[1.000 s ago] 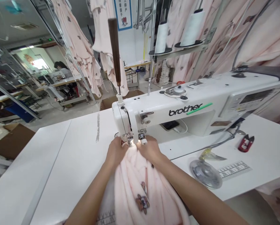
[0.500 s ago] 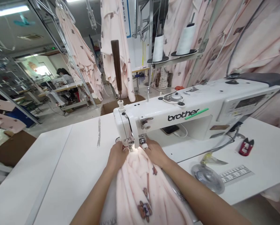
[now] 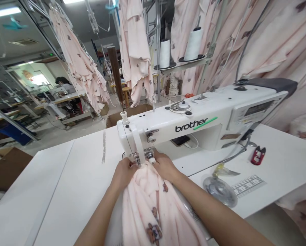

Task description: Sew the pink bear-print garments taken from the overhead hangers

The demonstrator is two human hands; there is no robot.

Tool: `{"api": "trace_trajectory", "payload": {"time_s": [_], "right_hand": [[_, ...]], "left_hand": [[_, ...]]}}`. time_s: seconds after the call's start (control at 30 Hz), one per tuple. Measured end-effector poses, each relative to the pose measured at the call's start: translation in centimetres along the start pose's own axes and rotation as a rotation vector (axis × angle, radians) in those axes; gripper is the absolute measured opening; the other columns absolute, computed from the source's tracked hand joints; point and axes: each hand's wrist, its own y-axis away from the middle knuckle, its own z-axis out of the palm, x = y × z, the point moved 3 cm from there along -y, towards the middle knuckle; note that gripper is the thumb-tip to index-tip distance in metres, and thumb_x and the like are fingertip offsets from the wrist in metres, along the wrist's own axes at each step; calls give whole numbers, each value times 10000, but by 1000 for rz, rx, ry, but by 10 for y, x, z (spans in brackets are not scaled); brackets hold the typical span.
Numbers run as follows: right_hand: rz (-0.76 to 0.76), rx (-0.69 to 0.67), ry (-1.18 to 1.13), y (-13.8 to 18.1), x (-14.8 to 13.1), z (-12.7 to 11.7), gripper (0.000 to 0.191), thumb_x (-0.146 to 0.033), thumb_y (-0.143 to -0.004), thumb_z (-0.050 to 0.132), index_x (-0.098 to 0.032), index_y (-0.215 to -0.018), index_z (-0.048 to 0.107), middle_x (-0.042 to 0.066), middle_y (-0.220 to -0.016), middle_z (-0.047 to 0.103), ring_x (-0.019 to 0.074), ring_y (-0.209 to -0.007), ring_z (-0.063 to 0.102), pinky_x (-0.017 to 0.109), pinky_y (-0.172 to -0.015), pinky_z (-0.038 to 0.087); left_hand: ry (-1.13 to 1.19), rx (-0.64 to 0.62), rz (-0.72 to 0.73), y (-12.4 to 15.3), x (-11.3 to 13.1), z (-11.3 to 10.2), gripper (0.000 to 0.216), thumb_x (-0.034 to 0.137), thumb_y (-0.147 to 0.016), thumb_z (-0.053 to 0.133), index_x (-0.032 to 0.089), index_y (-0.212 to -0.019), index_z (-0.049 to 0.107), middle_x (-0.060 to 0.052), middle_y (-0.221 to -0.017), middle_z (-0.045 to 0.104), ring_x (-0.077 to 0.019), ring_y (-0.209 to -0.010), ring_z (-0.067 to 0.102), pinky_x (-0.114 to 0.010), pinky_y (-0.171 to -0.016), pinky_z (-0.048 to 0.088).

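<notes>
Head cam: Brother industrial sewing machine (image 3: 194,126) is the landmark, on a white table (image 3: 53,177). Pink bear-print fleece garment (image 3: 148,212) runs from just under the presser foot (image 3: 136,158) toward the person, bunched in front of the machine. L hand (image 3: 122,174) sits just left of the foot, R hand (image 3: 164,167) just right. Both grips narrow, fingers curled shut on the cloth, pinching it close to the needle area. Good handling: keep both hands this near the foot, layers even, cloth guided not dragged, fingers clear of the needle. Right of the machine: red thread snips (image 3: 258,155), clear plastic disc (image 3: 219,191), printed ruler strip (image 3: 247,186). Behind it: two white thread cones (image 3: 193,44), hanging pink garments (image 3: 135,44). Far left of it, a co-worker (image 3: 62,82) at another table.
</notes>
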Motion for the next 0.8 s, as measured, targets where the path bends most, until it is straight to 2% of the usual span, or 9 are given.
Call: {"api": "trace_trajectory", "payload": {"time_s": [0.2, 0.37, 0.5, 0.57, 0.67, 0.8], "right_hand": [[-24, 6, 87, 2, -2, 0, 263, -284, -902, 336, -127, -1058, 479, 82, -859, 645, 213, -802, 584, 259, -659, 369], [-46, -6, 159, -1, 2, -6, 295, -381, -886, 360, -197, -1062, 510, 17, -773, 655, 190, -737, 607, 235, -612, 396], [-78, -136, 48, -4, 6, -8, 522, -560, -713, 549, -253, -1128, 474, 12, -910, 653, 222, -817, 612, 246, -628, 443], [-61, -161, 32, -4, 6, -8, 569, -567, -656, 592, -263, -1124, 482, 27, -953, 645, 254, -858, 604, 282, -662, 461], [-35, -144, 44, -3, 2, -8, 421, -435, -710, 564, -256, -1088, 521, 34, -933, 645, 248, -871, 599, 298, -710, 460], [-40, -193, 36, 2, -4, -17, 198, -312, -682, 627, -239, -865, 614, -10, -772, 627, 198, -783, 592, 240, -634, 439]], "left_hand": [[11, -55, 72, 0, 4, -1, 187, 305, -713, 451, 173, -581, 470, 12, -536, 487, -159, -578, 493, -232, -519, 300], [-47, -29, 28, -15, -16, 4, 253, 433, -627, 518, 189, -560, 515, -7, -549, 560, -240, -675, 564, -251, -554, 381], [-14, 5, 39, -26, -31, 11, 246, 470, -585, 528, 226, -597, 550, -10, -580, 612, -275, -710, 596, -282, -580, 436], [13, 27, 68, -25, -31, 10, 254, 478, -598, 512, 231, -629, 562, -23, -624, 637, -279, -724, 610, -296, -604, 457], [12, 63, 75, -16, -20, 5, 253, 473, -621, 491, 230, -647, 558, -39, -637, 639, -288, -767, 620, -312, -635, 474], [75, -20, 83, 8, 7, -2, 245, 475, -631, 507, 236, -633, 556, -24, -625, 623, -278, -793, 614, -319, -674, 478]]}}
